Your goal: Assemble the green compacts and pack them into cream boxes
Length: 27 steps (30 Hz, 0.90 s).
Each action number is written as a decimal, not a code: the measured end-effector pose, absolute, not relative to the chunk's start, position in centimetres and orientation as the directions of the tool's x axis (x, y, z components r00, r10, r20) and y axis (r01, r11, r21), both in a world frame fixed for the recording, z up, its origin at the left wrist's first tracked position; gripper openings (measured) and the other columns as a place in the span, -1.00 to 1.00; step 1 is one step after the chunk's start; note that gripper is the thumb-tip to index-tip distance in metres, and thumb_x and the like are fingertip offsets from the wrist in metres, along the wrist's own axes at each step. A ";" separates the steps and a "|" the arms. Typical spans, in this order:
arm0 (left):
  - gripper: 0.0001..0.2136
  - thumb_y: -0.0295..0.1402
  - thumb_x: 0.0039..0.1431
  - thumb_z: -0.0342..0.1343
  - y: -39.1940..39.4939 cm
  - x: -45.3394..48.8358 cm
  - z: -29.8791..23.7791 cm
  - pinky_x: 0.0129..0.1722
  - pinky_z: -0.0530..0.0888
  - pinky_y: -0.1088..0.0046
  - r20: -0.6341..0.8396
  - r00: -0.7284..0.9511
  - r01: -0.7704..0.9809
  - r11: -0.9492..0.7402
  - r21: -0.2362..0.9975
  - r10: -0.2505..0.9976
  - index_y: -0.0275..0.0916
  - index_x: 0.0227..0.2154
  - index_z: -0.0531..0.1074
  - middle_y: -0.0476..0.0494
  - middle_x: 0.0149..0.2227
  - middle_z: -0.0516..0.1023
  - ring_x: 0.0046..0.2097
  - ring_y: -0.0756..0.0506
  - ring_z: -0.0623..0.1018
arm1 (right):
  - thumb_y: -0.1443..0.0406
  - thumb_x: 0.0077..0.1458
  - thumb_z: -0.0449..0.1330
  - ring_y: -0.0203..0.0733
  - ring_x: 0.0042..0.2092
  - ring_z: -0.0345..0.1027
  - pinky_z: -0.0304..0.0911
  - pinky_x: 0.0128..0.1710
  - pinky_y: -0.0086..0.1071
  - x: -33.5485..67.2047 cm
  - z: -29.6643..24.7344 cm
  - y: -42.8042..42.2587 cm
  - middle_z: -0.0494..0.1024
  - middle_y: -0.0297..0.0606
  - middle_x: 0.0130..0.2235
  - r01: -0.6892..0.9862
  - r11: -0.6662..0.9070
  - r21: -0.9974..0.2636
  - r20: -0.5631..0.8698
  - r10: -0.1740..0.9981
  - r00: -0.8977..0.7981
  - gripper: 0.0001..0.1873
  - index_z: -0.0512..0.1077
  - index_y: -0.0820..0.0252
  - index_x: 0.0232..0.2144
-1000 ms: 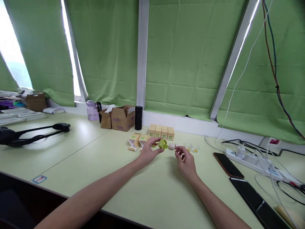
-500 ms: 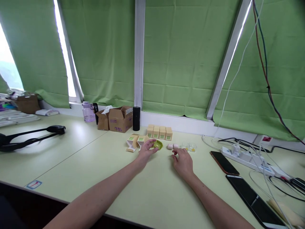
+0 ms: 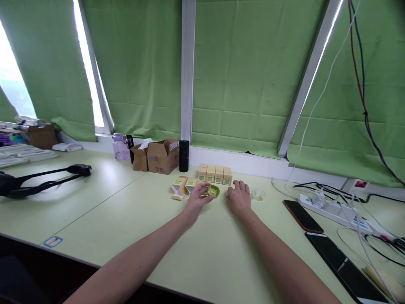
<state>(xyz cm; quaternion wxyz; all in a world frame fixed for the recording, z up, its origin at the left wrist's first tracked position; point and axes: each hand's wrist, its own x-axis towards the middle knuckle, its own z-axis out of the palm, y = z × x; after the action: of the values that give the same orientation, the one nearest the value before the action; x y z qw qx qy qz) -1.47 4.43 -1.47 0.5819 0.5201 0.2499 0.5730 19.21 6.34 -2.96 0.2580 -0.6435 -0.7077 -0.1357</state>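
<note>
My left hand (image 3: pixel 196 200) is closed on the edge of a small olive-green tray (image 3: pixel 217 191), held just above the table with its hollow side showing and something pale inside. My right hand (image 3: pixel 239 196) is to the right of it, low over the table, back upward and fingers curled. It covers the spot of the small pale-pink cylinders, and what its fingertips hold is hidden. Clear plastic pieces with yellow spots (image 3: pixel 259 195) lie just right of that hand. Behind my left fingers stand two opened small cardboard boxes (image 3: pixel 179 187), partly covered.
Several small closed cardboard boxes (image 3: pixel 214 174) stand in a row near the wall. A larger open carton (image 3: pixel 163 159), a black cylinder (image 3: pixel 184 156) and a purple bottle (image 3: pixel 120 147) are behind on the left. Two phones (image 3: pixel 303 216) and a power strip (image 3: pixel 335 213) with cables lie right.
My right hand has moved forward over the pale-pink cylinders, which are now hidden. My left hand keeps hold of the green tray. The whole view has shifted slightly.
</note>
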 end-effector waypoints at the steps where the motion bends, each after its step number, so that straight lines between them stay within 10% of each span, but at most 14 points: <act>1: -0.45 -0.31 -0.18 0.53 4.5 -1.5 -1.5 -0.09 0.43 0.40 0.303 0.218 -0.406 -0.196 0.892 0.928 -0.20 -0.09 0.46 -0.12 -0.14 0.61 -0.14 -0.08 0.58 | 0.47 0.07 0.18 0.12 0.21 0.05 -0.13 0.22 -0.10 19.1 -3.0 6.3 0.43 0.03 0.11 0.976 0.139 -0.168 0.544 0.839 -0.026 -0.75 0.62 0.20 -0.26; 5: -0.45 -0.29 -0.19 0.54 4.6 -1.5 -1.4 -0.07 0.44 0.36 0.312 0.191 -0.424 -0.209 0.881 0.931 -0.22 -0.10 0.47 -0.14 -0.14 0.62 -0.13 -0.11 0.59 | 0.37 0.15 0.16 0.16 0.21 0.07 -0.06 0.19 -0.05 18.7 -2.8 5.9 0.44 0.03 0.11 0.901 0.154 -0.404 0.563 0.819 0.112 -0.73 0.61 0.18 -0.14; 10: -0.47 -0.27 -0.16 0.53 4.6 -1.6 -1.2 0.01 0.45 0.29 0.333 0.142 -0.449 -0.239 0.861 0.932 -0.26 -0.09 0.50 -0.20 -0.12 0.64 -0.06 -0.16 0.60 | -0.05 0.10 0.21 0.13 -0.02 0.37 0.27 -0.09 -0.12 17.9 -2.4 4.4 0.58 -0.03 -0.06 0.325 0.259 -0.910 0.357 0.888 0.290 -0.52 0.58 0.16 -0.13; 18: -0.49 -0.28 -0.13 0.51 3.9 -1.2 -1.0 0.01 0.46 0.26 0.340 0.198 -0.468 -0.216 0.857 0.919 -0.26 -0.09 0.50 -0.22 -0.13 0.66 -0.07 -0.18 0.62 | 0.01 -0.16 0.49 -0.06 -0.12 0.45 0.33 -0.28 -0.29 18.0 -1.8 -0.1 0.65 -0.13 -0.05 -0.470 0.149 -0.870 0.117 0.988 0.097 -0.55 0.58 0.08 -0.24; 27: -0.49 -0.24 -0.07 0.49 3.9 -1.2 -1.5 0.06 0.42 0.25 0.328 0.213 -0.454 -0.204 0.867 0.920 -0.26 -0.04 0.53 -0.26 -0.08 0.65 -0.03 -0.19 0.60 | 0.14 -0.25 0.58 -0.14 -0.19 0.41 0.29 -0.36 -0.37 17.7 -0.6 -1.3 0.63 -0.26 -0.22 -0.531 0.164 -0.831 0.176 0.984 0.029 -0.52 0.56 0.05 -0.25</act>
<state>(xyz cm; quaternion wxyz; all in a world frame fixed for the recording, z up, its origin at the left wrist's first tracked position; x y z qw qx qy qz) -1.20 3.91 -1.47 0.5881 0.5105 0.2283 0.5843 17.66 -1.32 -0.64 0.6558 -0.2903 -0.3899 0.5776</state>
